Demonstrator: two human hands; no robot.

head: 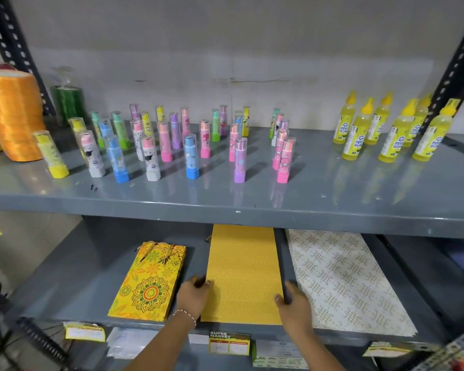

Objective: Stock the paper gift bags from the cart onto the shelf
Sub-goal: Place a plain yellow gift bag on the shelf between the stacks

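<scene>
A plain yellow patterned gift bag stack (243,271) lies flat in the middle of the lower grey shelf (73,274). My left hand (194,291) grips its left edge and my right hand (294,301) grips its right edge, near the front. To its left lies a yellow floral mandala gift bag (149,283) with cord handles. To its right lies a stack of white gift bags (346,282) with a gold knot pattern, overhanging the shelf front. The cart is not in view.
The upper shelf (225,202) carries many upright coloured glue sticks (190,156), yellow gum bottles (389,129) at the right, and orange ribbon rolls (14,113) at the left. Price tags (229,342) hang on the lower shelf's front edge. Black slotted uprights frame both sides.
</scene>
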